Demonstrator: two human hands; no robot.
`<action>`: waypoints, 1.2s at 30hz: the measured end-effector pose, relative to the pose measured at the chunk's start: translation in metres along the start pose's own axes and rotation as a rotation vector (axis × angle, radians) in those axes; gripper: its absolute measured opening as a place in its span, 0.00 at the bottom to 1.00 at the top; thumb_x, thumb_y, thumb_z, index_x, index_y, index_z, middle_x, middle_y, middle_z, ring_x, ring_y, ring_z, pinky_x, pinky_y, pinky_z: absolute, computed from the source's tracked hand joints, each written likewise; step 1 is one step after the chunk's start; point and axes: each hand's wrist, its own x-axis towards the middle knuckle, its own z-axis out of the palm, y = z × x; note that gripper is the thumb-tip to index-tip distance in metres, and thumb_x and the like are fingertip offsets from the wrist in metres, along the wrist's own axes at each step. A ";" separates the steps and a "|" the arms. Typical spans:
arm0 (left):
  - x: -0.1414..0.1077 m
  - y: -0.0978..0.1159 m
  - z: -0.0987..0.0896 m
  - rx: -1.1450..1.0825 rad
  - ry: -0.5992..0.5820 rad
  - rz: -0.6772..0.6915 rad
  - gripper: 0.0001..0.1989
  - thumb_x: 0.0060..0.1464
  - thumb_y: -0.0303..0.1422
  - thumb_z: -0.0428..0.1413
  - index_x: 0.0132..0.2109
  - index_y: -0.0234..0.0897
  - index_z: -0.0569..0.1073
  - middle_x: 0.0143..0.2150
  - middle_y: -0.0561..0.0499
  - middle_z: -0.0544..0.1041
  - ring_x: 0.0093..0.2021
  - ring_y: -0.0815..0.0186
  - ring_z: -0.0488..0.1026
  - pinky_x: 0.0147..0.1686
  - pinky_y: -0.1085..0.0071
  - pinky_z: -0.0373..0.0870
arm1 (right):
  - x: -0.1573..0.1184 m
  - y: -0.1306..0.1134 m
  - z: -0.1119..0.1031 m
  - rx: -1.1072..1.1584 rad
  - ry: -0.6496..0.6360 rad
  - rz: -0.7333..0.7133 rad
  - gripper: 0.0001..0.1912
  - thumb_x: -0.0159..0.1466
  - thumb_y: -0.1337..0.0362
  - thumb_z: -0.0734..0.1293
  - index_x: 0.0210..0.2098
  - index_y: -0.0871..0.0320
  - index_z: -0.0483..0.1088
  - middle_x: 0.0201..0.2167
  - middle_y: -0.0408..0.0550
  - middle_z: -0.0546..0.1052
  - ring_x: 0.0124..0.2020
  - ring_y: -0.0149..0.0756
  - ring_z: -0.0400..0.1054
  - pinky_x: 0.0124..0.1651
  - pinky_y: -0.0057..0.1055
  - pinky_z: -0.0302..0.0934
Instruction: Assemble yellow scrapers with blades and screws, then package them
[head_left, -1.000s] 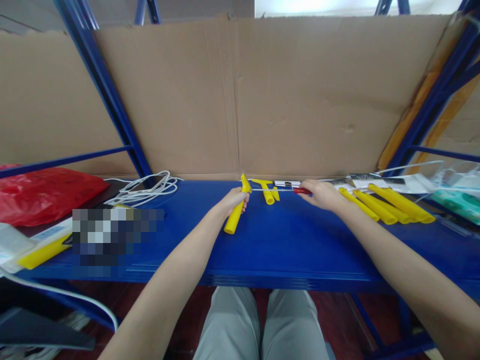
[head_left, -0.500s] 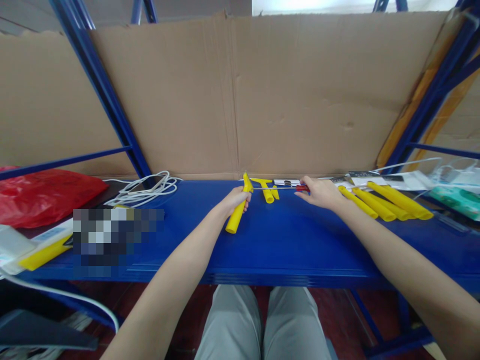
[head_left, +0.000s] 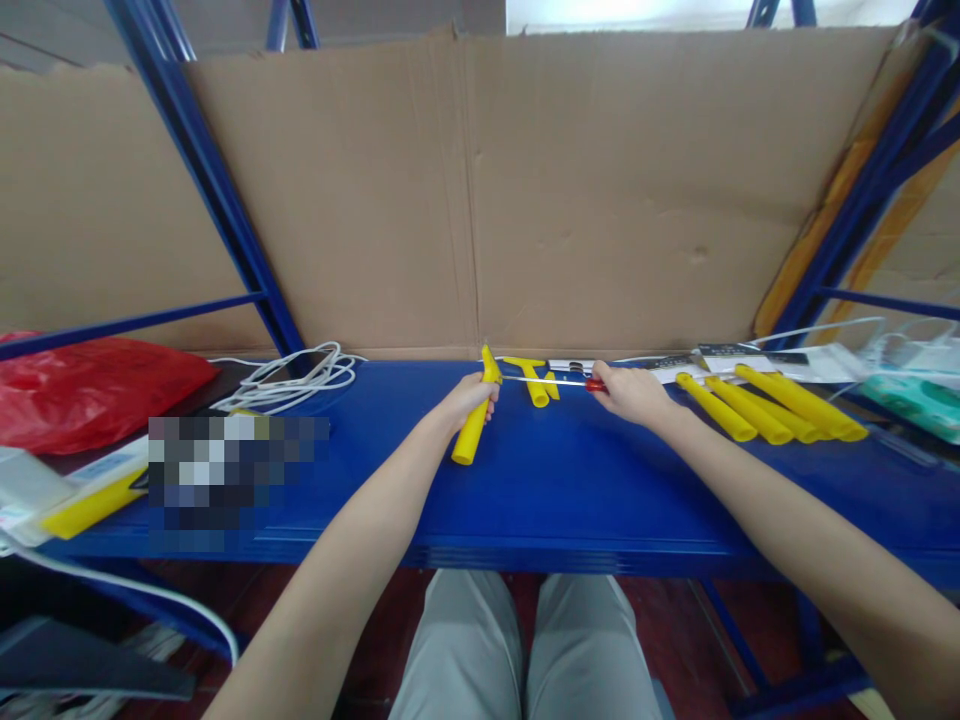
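Observation:
My left hand (head_left: 471, 397) is wrapped round a yellow scraper handle-like tube (head_left: 471, 436), tilted with its wide head up and its open round end towards me. My right hand (head_left: 631, 392) grips the red handle of a screwdriver (head_left: 551, 381). The screwdriver's long metal shaft runs left, and its tip meets the yellow piece just below the head; the exact contact is too small to make out. Behind the shaft lies a second yellow T-shaped piece (head_left: 536, 388), with a small flat yellow part (head_left: 553, 386) beside it.
Several yellow tubular pieces (head_left: 791, 405) lie at the right on the blue shelf (head_left: 585, 490). White packets (head_left: 817, 362) are behind them. A coiled white cable (head_left: 319, 372) and red plastic bag (head_left: 105, 385) sit at the left. Cardboard (head_left: 600, 200) walls off the back.
My right hand has shifted slightly left, its fingers closing further round the screwdriver handle. My left hand and the yellow piece stay almost in place.

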 end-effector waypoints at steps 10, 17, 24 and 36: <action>0.002 -0.003 -0.001 0.015 -0.031 0.010 0.10 0.39 0.20 0.48 0.31 0.38 0.60 0.14 0.58 0.61 0.13 0.71 0.59 0.15 0.76 0.59 | 0.000 0.003 -0.004 0.059 0.028 -0.140 0.14 0.65 0.59 0.55 0.40 0.61 0.66 0.39 0.59 0.76 0.40 0.45 0.71 0.37 0.33 0.58; 0.004 -0.005 -0.001 0.027 -0.049 0.018 0.11 0.38 0.21 0.48 0.32 0.38 0.60 0.14 0.58 0.62 0.13 0.71 0.60 0.15 0.76 0.58 | 0.000 0.002 -0.001 0.084 -0.055 -0.041 0.14 0.62 0.57 0.58 0.43 0.59 0.64 0.34 0.54 0.77 0.34 0.44 0.72 0.31 0.31 0.55; 0.007 -0.007 -0.001 0.043 -0.049 0.016 0.11 0.39 0.22 0.49 0.33 0.37 0.61 0.14 0.58 0.62 0.13 0.71 0.60 0.15 0.76 0.58 | 0.000 0.001 -0.013 0.133 -0.079 -0.078 0.19 0.65 0.54 0.52 0.35 0.58 0.70 0.34 0.55 0.78 0.35 0.43 0.72 0.32 0.32 0.56; 0.003 -0.003 0.000 0.034 -0.048 0.020 0.09 0.40 0.21 0.48 0.31 0.37 0.61 0.13 0.58 0.62 0.13 0.71 0.60 0.15 0.76 0.58 | 0.002 0.004 -0.002 0.129 -0.071 0.011 0.17 0.60 0.51 0.61 0.41 0.58 0.65 0.34 0.53 0.77 0.34 0.45 0.71 0.29 0.31 0.54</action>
